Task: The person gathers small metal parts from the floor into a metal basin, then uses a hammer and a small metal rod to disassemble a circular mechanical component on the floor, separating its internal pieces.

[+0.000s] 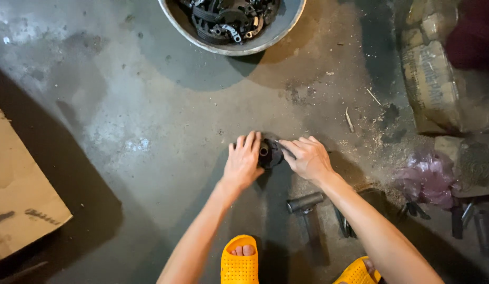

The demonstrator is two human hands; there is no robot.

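A round black metal part (269,152) with a centre hole rests on the concrete floor. My left hand (243,159) presses against its left side, fingers together. From the right, my right hand (307,156) grips it, fingers curled over the rim. A hammer (306,204) with a steel head lies on the floor just below my right forearm. Both hands hide most of the part.
A metal basin (265,39) full of several similar black parts stands at the top. Cardboard (18,200) lies at the left. Sacks (434,84), a pink plastic bag (428,179) and dark tools (465,218) crowd the right. My orange sandals (240,263) show at the bottom.
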